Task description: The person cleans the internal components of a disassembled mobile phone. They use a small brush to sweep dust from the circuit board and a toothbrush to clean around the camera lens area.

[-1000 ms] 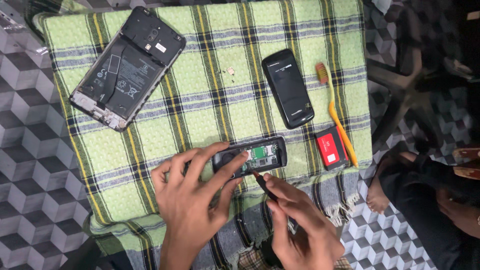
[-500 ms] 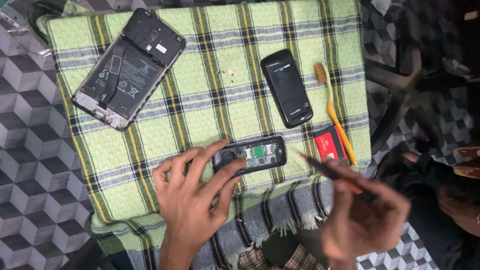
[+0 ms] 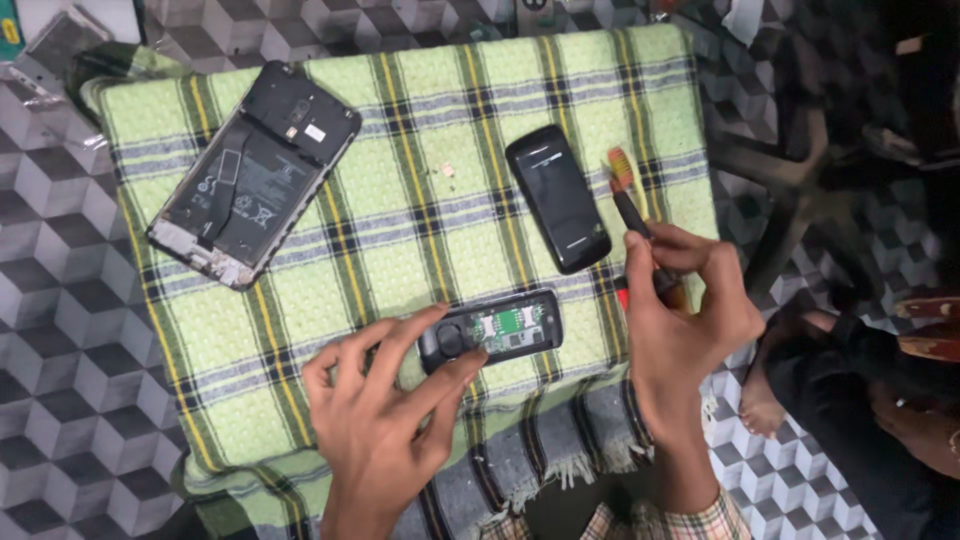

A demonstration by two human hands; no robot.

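A small black phone [image 3: 500, 335] with its back off and green circuit board showing lies on the green checked cloth [image 3: 420, 230]. My left hand [image 3: 385, 405] holds it down, thumb and forefinger on its left end. To the right, my right hand [image 3: 690, 320] grips a thin dark tool [image 3: 632, 222] that points up and away. The tool's tip is close to the bristled head of an orange toothbrush [image 3: 620, 167]. My right hand covers the rest of the toothbrush and most of a red flat piece [image 3: 622, 296].
A large smartphone [image 3: 255, 170] with its back cover removed lies at the cloth's far left. A small black phone [image 3: 557, 198] lies face up in the middle. A tiny pale bit [image 3: 447, 170] sits between them. The floor [image 3: 60, 330] has cube-patterned tiles. Another person's foot [image 3: 765, 395] is at right.
My right hand left the small opened phone and swung right and up with the tool, and is now over the toothbrush. My left hand stayed on the small phone.
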